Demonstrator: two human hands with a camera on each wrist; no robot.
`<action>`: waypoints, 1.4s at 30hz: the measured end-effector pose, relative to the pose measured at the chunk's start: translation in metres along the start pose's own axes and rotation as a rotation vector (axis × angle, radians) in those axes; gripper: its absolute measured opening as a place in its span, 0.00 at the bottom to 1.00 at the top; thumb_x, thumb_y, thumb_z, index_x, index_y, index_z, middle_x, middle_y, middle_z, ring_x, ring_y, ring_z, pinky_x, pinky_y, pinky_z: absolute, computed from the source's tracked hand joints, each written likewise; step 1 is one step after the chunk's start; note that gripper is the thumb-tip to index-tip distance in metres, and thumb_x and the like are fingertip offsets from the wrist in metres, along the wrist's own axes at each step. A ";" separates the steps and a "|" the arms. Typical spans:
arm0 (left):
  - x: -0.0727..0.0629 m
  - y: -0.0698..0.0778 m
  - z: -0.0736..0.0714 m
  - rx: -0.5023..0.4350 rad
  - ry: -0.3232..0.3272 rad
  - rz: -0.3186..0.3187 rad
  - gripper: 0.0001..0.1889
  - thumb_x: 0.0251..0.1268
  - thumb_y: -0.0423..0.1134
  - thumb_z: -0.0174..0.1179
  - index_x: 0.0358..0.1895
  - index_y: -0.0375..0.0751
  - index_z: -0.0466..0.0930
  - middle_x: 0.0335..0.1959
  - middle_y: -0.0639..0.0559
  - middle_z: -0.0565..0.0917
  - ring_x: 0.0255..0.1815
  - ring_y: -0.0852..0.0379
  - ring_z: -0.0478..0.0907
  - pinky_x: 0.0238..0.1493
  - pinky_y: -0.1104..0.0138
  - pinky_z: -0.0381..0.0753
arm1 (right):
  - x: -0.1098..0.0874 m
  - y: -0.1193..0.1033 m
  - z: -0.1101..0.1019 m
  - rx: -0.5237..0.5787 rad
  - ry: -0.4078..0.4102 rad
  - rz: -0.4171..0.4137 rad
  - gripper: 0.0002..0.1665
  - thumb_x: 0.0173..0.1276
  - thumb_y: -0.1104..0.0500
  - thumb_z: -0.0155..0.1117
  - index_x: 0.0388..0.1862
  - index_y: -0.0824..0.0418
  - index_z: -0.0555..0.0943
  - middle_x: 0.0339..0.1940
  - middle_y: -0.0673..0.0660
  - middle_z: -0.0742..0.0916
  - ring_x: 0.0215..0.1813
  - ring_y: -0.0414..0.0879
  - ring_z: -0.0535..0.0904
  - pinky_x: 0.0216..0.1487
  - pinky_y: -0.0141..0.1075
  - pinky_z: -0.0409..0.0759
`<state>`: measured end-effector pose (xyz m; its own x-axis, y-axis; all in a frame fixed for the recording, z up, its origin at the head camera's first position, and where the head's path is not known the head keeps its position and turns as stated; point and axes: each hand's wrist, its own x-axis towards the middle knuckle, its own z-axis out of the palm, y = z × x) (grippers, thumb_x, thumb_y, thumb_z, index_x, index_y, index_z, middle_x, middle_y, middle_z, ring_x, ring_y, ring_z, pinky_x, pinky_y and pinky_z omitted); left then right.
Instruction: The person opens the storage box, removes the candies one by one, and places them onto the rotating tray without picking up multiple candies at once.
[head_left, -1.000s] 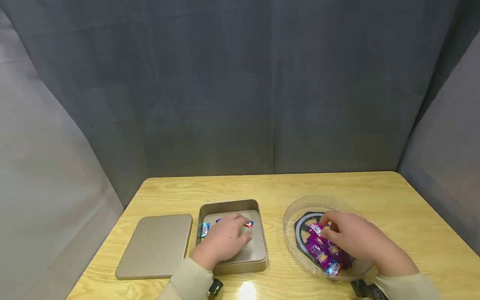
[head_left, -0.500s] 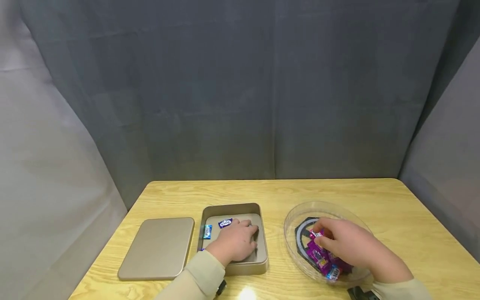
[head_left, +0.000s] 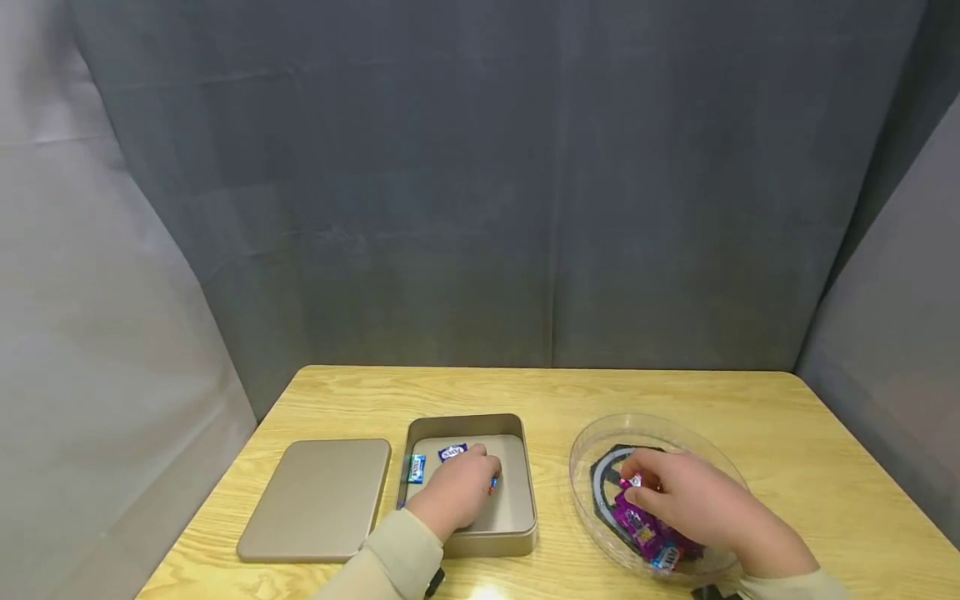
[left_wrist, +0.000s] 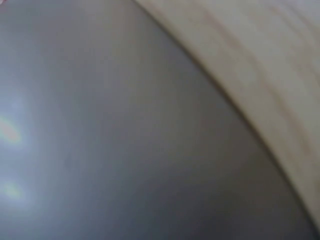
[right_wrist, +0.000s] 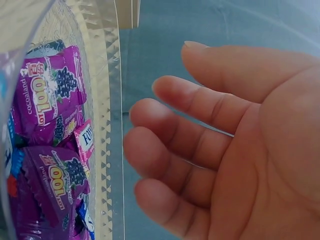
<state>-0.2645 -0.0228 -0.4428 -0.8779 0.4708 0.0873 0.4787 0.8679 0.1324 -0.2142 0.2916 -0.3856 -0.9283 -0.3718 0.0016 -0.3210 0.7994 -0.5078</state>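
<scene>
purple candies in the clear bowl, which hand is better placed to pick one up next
Probably the right hand: it is over the clear bowl, near the purple candies, whereas the left hand is at the metal tin.

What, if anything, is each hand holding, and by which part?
The left hand seems to pinch a red-and-blue wrapped candy; its gripped part is hidden. The right hand holds nothing.

Purple sweets (right_wrist: 40, 92), a dull gold tin (head_left: 491, 544), a yellow wood-grain table (head_left: 555, 500).
The sweets carry dark grape clusters and yellow numerals; a light-blue wrapper (head_left: 417, 469) and a dark-blue wrapper (head_left: 452, 452) bear white letters. The lid (head_left: 315, 500) matches the tin's gold; the curtain (head_left: 450, 208) is dark grey, the sleeves (head_left: 397, 550) cream.
</scene>
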 end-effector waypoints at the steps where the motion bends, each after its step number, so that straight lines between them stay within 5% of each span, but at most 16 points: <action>1: -0.001 0.000 0.002 -0.007 -0.012 -0.006 0.15 0.59 0.25 0.68 0.47 0.45 0.84 0.35 0.55 0.76 0.34 0.61 0.74 0.43 0.66 0.80 | -0.001 0.000 0.002 0.004 -0.004 0.007 0.12 0.70 0.52 0.69 0.49 0.52 0.83 0.28 0.44 0.79 0.29 0.41 0.73 0.32 0.35 0.75; 7: -0.002 0.005 0.007 -0.027 -0.045 -0.031 0.10 0.60 0.26 0.64 0.38 0.47 0.83 0.30 0.58 0.77 0.32 0.62 0.74 0.38 0.65 0.79 | -0.009 0.002 0.006 0.023 -0.014 0.036 0.12 0.69 0.51 0.70 0.49 0.52 0.82 0.28 0.46 0.78 0.29 0.42 0.72 0.31 0.34 0.75; 14: -0.007 0.006 0.001 -0.002 -0.009 -0.042 0.06 0.68 0.41 0.65 0.31 0.50 0.82 0.26 0.60 0.75 0.28 0.63 0.71 0.29 0.64 0.76 | -0.006 0.000 0.006 0.025 -0.013 -0.013 0.10 0.71 0.51 0.68 0.49 0.51 0.82 0.27 0.44 0.79 0.27 0.39 0.72 0.29 0.34 0.74; 24: -0.027 -0.003 -0.016 -0.087 0.149 -0.054 0.08 0.62 0.35 0.68 0.32 0.53 0.79 0.30 0.64 0.76 0.31 0.65 0.73 0.30 0.64 0.75 | -0.004 -0.012 0.005 0.015 -0.020 -0.086 0.11 0.72 0.49 0.67 0.50 0.50 0.82 0.26 0.41 0.79 0.25 0.36 0.72 0.30 0.33 0.75; 34: -0.039 0.004 -0.017 -0.174 0.129 -0.030 0.09 0.64 0.37 0.68 0.32 0.54 0.77 0.29 0.66 0.75 0.30 0.66 0.71 0.30 0.67 0.72 | -0.018 -0.011 0.009 -0.001 -0.038 -0.048 0.11 0.71 0.48 0.68 0.48 0.49 0.82 0.25 0.40 0.78 0.25 0.36 0.72 0.30 0.33 0.74; 42: -0.033 -0.001 -0.039 -0.274 0.178 -0.027 0.12 0.65 0.40 0.68 0.29 0.56 0.73 0.25 0.69 0.76 0.22 0.65 0.69 0.24 0.67 0.70 | -0.007 -0.022 0.000 -0.060 0.006 -0.090 0.10 0.71 0.51 0.68 0.49 0.48 0.82 0.25 0.40 0.77 0.25 0.35 0.71 0.30 0.33 0.74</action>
<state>-0.2356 -0.0455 -0.4068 -0.8858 0.3920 0.2485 0.4622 0.7938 0.3953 -0.2003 0.2766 -0.3743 -0.8964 -0.4403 0.0504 -0.4134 0.7898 -0.4531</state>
